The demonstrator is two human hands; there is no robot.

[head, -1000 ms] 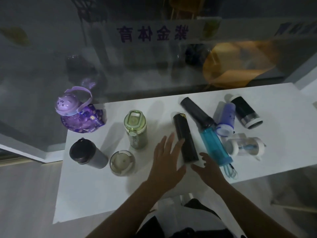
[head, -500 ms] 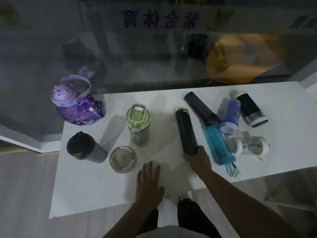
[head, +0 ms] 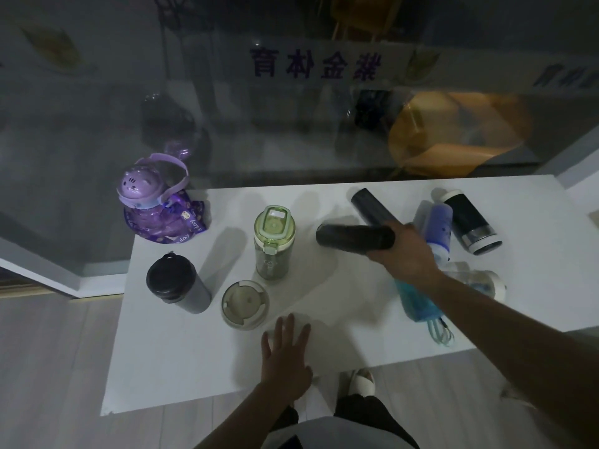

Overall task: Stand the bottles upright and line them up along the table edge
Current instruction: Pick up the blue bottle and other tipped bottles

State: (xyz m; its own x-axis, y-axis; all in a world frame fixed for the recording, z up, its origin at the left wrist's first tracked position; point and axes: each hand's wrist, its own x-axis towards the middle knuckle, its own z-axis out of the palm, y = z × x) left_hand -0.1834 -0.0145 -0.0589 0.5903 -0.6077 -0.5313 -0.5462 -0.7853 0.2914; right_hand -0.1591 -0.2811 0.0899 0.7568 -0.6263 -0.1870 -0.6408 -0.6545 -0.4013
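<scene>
My right hand [head: 406,254] grips a slim black bottle [head: 353,238] by one end and holds it sideways above the white table [head: 181,361]. My left hand [head: 285,354] lies flat and spread on the table near its front edge. Standing upright at the left are a purple cat bottle [head: 152,202], a green bottle [head: 274,243], a dark-lidded grey tumbler [head: 176,281] and a pale round-lidded cup [head: 245,303]. On their sides at the right lie a black-capped blue bottle [head: 416,303], a lilac bottle [head: 437,226], a black and steel flask [head: 468,222] and a clear bottle [head: 479,281].
A glass wall [head: 291,124] with printed characters runs right behind the table's far edge. Wood floor shows left and in front. My legs and one shoe [head: 361,384] are under the near edge.
My right hand has lifted the slim black bottle off the table and swung it sideways. My left hand has stayed flat near the front edge.
</scene>
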